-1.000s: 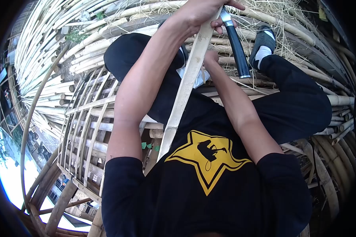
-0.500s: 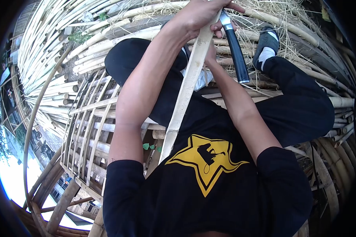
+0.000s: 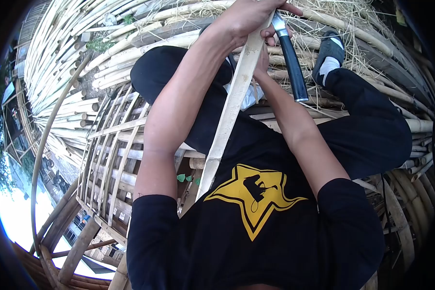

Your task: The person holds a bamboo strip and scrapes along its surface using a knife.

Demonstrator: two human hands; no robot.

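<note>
My left hand is closed round the upper part of a long pale bamboo strip, with one finger stretching out to the right. The strip slants down to my shirt, left of the yellow star. Close to my left fingers is a knife with a black handle and a silver collar; its blade is hidden, and the handle points down. Below that, my right hand is partly behind the strip, its fingers hidden. A white piece of cloth or plastic shows behind the strip by my right wrist.
Bamboo poles lie stacked at the upper left, and straw covers more poles at the upper right. A woven bamboo lattice is beside my left arm. A thin curved pole rises at the far left. My shoe rests on the poles.
My right hand has moved up, further behind the strip. My left hand keeps its hold, and the knife handle has shifted slightly right and down.
</note>
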